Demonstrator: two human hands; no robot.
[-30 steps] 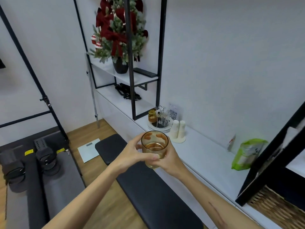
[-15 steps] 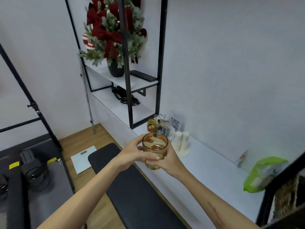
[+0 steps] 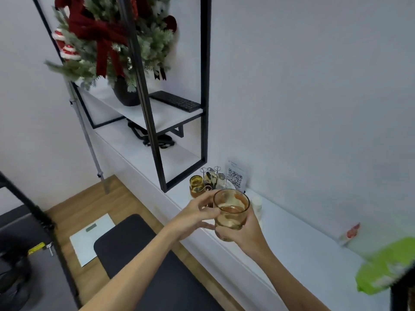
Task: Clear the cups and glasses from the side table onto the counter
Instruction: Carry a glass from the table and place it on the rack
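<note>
Head view: amber glass tumbler [image 3: 231, 213] held upright in the air, mouth up, a shallow layer of liquid in the bottom. Right hand [image 3: 241, 230] cups it from below and behind, fingers wrapped round the base and lower wall, gripping. Left hand [image 3: 195, 215] touches the tumbler's left side with curled fingers [image 3: 210, 211], steadying it; how firmly it grips cannot be told. The tumbler hangs above the front edge of the white surface [image 3: 298, 239], not resting on it. Beyond the hands, toward the wall edge, a round tray [image 3: 228, 184] carries a second amber glass [image 3: 196, 182] and a wire rack [image 3: 211, 176], with a QR-code card [image 3: 235, 178] behind. Two white capped bottles [image 3: 257, 206] stand just beside the tumbler, partly hidden by it. Key relation: the tumbler's axis is vertical, and bare surface lies forward, down and right of it, on the right hand's side. Judgement: the right hand is the better carrier for the set-down; a tilt would spill the liquid. A green bag [image 3: 386, 270] lies far along the surface to the right.
</note>
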